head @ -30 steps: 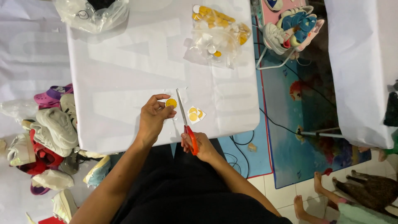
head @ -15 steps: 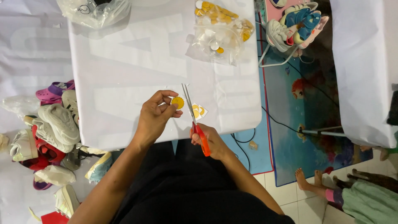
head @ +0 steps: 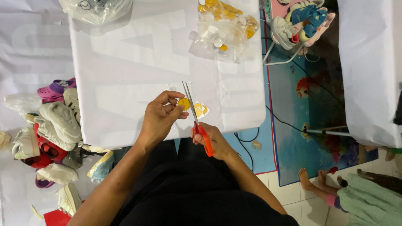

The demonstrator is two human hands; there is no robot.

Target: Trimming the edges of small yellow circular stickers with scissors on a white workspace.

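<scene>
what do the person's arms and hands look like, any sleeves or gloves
Both forearms are bare, with no sleeves reaching into view. The left hand and right hand wear no gloves, and no rings, watch or bracelets are visible. The black clothing covers the lap below them.

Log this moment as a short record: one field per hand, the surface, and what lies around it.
left hand: pinches a small yellow round piece between its fingertips
right hand: grips red-handled scissors, blades up beside the piece
surface: table under a white cloth
on table: cut yellow pieces, clear bag of yellow and white pieces
floor, left: pile of shoes
</scene>
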